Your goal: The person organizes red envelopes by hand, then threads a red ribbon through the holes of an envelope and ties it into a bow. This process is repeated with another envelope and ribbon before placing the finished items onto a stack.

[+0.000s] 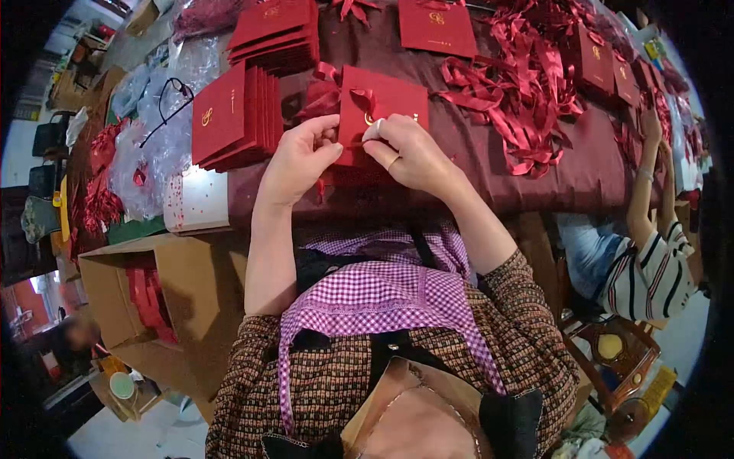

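A red paper bag (390,84) with gold lettering lies in front of me, a red ribbon (364,101) looped over its face. My right hand (417,157) is over the bag's lower part, its fingers pinched at the ribbon. It wears a ring and a white cover on a fingertip. At the bag's left edge, my left hand (302,157) has curled fingers with the thumb close to them; what they hold, if anything, is hidden. Left of my hands stands a fanned group of red bags (222,115).
More stacked bags (279,27) and a flat bag (436,29) lie farther back on the dark red cloth (489,187). Loose ribbons (527,92) are heaped at right. Glasses (164,107) rest on plastic at left. A cardboard box (183,291) stands below; another person's arm (646,176) reaches in at right.
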Demonstrator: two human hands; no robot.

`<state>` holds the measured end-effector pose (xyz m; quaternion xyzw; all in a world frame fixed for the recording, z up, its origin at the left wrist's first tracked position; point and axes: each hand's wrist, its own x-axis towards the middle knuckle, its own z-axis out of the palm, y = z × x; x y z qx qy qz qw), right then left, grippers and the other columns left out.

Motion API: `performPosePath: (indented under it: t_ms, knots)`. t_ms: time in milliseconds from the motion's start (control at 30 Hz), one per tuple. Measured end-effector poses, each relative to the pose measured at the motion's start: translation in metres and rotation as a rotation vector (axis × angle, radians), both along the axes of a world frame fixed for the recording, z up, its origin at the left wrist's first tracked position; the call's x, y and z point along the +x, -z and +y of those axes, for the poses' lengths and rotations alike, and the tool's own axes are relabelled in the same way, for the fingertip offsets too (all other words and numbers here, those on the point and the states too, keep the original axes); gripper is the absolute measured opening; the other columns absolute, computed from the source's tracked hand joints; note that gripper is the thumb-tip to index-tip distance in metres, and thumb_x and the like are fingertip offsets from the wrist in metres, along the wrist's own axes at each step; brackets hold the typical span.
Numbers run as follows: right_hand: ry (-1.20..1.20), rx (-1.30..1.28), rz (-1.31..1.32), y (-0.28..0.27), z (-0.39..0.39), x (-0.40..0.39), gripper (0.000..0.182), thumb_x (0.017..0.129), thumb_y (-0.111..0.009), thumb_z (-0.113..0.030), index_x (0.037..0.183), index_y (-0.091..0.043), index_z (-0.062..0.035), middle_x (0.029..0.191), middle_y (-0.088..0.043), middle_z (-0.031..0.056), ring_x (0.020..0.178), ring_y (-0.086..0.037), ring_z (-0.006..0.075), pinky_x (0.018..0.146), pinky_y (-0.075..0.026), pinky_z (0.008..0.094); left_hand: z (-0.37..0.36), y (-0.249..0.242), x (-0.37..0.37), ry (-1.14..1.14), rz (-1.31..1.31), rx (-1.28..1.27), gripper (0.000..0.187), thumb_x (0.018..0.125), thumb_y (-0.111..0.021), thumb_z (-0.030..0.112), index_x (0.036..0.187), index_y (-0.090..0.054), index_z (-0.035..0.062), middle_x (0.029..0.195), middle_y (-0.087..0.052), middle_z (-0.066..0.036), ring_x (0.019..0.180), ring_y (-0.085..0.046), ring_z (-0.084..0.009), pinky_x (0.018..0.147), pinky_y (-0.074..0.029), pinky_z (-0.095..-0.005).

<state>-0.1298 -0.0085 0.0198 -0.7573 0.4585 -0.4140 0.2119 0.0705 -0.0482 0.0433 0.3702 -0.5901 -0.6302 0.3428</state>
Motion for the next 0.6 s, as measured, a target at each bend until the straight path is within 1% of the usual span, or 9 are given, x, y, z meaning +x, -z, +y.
performPosePath:
  t_ms: [133,200,333,567,600]
  knots:
    - [0.013,0.027,-0.025,0.0043,0.0000,0.0009,0.009,0.083,-0.063,-0.010,0.085,-0.060,-0.0018,0.079,-0.059,0.0130,0.075,-0.056,0.0311,0.069,-0.045,0.0387,-0.0002,0.0040,0.0002,0.003,-0.034,0.009,0.035,0.082,-0.059,-0.005,0.116,-0.059,-0.0041,0.089,-0.057,0.003,0.078,-0.050,-0.0047,0.071,-0.044,-0.0191]
    - [0.017,0.040,-0.035,0.0020,0.0005,0.0008,0.010,0.083,-0.063,-0.010,0.085,-0.059,-0.0017,0.078,-0.059,0.0132,0.075,-0.056,0.0309,0.069,-0.045,0.0384,0.0000,0.0027,-0.0003,0.000,-0.060,-0.012,0.032,0.081,-0.059,-0.006,0.113,-0.059,-0.0045,0.090,-0.057,0.002,0.078,-0.051,-0.0047,0.072,-0.045,-0.0194]
    - [0.042,0.087,-0.062,-0.0014,0.0019,0.0016,0.011,0.083,-0.064,-0.012,0.085,-0.059,-0.0016,0.078,-0.059,0.0138,0.075,-0.057,0.0304,0.069,-0.045,0.0382,0.0017,0.0014,-0.0019,-0.013,-0.026,0.003,0.030,0.081,-0.060,-0.006,0.111,-0.059,-0.0046,0.090,-0.058,0.001,0.079,-0.051,-0.0048,0.072,-0.045,-0.0195]
    - [0.098,0.123,-0.052,-0.0010,0.0029,0.0069,0.011,0.082,-0.064,-0.011,0.085,-0.058,-0.0015,0.078,-0.059,0.0141,0.076,-0.058,0.0303,0.069,-0.045,0.0391,0.0031,0.0048,-0.0022,-0.042,-0.064,-0.029,0.029,0.082,-0.061,-0.004,0.111,-0.058,-0.0056,0.091,-0.058,0.000,0.079,-0.052,-0.0063,0.073,-0.046,-0.0204]
    - [0.106,0.108,-0.062,-0.0014,0.0032,0.0081,0.011,0.081,-0.064,-0.010,0.084,-0.058,-0.0017,0.075,-0.059,0.0133,0.075,-0.057,0.0296,0.069,-0.045,0.0387,0.0033,0.0052,-0.0022,-0.043,-0.078,-0.038,0.029,0.082,-0.061,-0.004,0.111,-0.058,-0.0056,0.091,-0.058,0.000,0.079,-0.052,-0.0066,0.073,-0.046,-0.0206]
